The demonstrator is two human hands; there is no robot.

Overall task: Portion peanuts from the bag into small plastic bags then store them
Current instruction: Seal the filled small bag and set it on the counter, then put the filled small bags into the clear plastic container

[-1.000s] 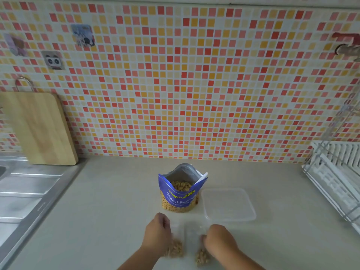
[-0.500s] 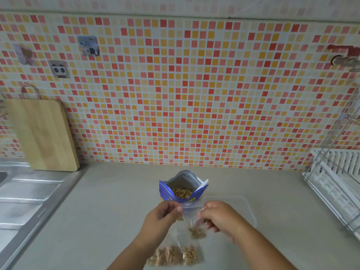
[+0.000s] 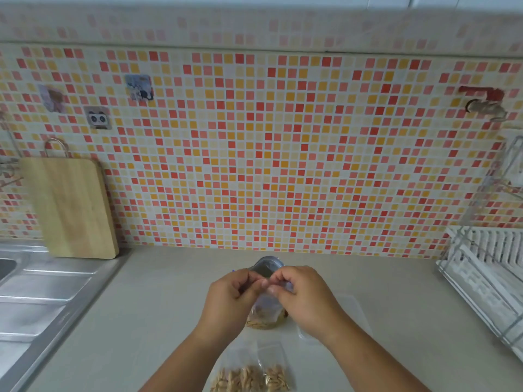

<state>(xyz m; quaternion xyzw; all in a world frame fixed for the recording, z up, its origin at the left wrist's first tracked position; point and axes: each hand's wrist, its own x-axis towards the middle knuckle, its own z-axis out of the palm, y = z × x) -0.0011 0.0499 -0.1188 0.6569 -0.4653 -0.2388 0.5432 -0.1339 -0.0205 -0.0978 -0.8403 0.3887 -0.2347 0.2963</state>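
My left hand [image 3: 230, 301] and my right hand [image 3: 304, 297] are raised in front of the peanut bag [image 3: 266, 264], whose silver open top shows just behind them. Both pinch the top edge of a small clear plastic bag [image 3: 266, 308] that hangs between them with peanuts at its bottom. The fingertips of the two hands nearly touch. On the counter near the bottom edge lie filled small bags of peanuts [image 3: 252, 377]. The blue front of the peanut bag is hidden by my hands.
A clear plastic container [image 3: 356, 309] lies on the counter right of my hands. A steel sink drainboard [image 3: 36, 301] is at the left with a wooden cutting board [image 3: 70, 207] leaning on the tiled wall. A white dish rack [image 3: 486, 267] stands at the right.
Both hands lifted one small bag of peanuts off the counter and moved closer together at its top edge. The camera tilted upward, so the other small bags sit lower in view.
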